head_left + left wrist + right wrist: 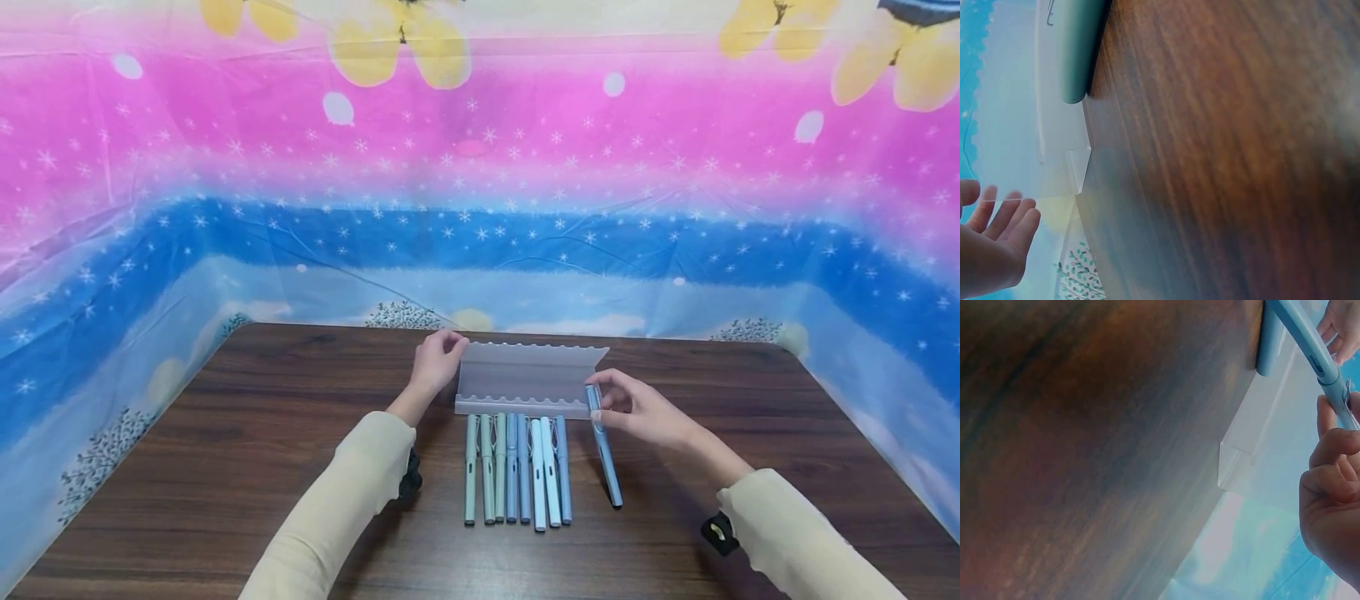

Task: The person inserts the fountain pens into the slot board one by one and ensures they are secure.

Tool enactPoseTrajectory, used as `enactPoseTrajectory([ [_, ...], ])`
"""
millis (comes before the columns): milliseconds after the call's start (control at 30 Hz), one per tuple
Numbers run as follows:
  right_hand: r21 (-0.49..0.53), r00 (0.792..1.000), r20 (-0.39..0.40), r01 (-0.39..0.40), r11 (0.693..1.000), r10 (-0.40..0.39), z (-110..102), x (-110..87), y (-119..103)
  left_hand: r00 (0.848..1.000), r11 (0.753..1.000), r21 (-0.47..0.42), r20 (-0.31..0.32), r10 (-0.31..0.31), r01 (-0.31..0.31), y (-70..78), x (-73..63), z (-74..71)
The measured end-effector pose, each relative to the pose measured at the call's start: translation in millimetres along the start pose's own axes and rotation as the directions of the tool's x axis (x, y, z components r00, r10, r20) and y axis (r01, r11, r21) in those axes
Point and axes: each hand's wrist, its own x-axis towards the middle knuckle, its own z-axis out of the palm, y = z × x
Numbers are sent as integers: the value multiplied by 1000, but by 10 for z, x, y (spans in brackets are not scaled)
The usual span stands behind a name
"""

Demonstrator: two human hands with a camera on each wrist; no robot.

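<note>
A clear pen stand point(525, 377) with scalloped edges is on the table, just behind a row of pens. My left hand point(437, 360) holds its upper left edge; in the left wrist view, the transparent edge lies between thumb and fingers point(1021, 232). A capped blue pen point(604, 454) is pinched near its clip end by my right hand point(637, 407), beside the stand's right front corner. It tilts, its other end pointing toward the front. Several green, blue and pale blue pens point(512, 471) lie side by side before the stand.
The brown wooden table point(225, 450) reaches back to a hanging printed cloth point(480, 242), which surrounds its far side and both flanks. Black wrist devices point(720, 533) sit at both sleeve cuffs.
</note>
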Motion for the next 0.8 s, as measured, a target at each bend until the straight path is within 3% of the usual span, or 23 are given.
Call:
enactPoseTrajectory([
  [133,2,1000,-21,17,1000,-17,-34,2,-56,1000,1000,9,4,-6,6,0,4,0],
  [367,25,997,-66,48,999,-46,-112,87,138,1000,1000,3,8,3,-3,-13,12,2],
  [500,-17,993,-101,52,999,-53,-153,81,0,1000,1000,0,9,0,0,-10,8,1],
  [800,-95,982,-172,67,993,-83,-273,155,-17,1000,1000,-5,13,0,0,-5,1,-10],
])
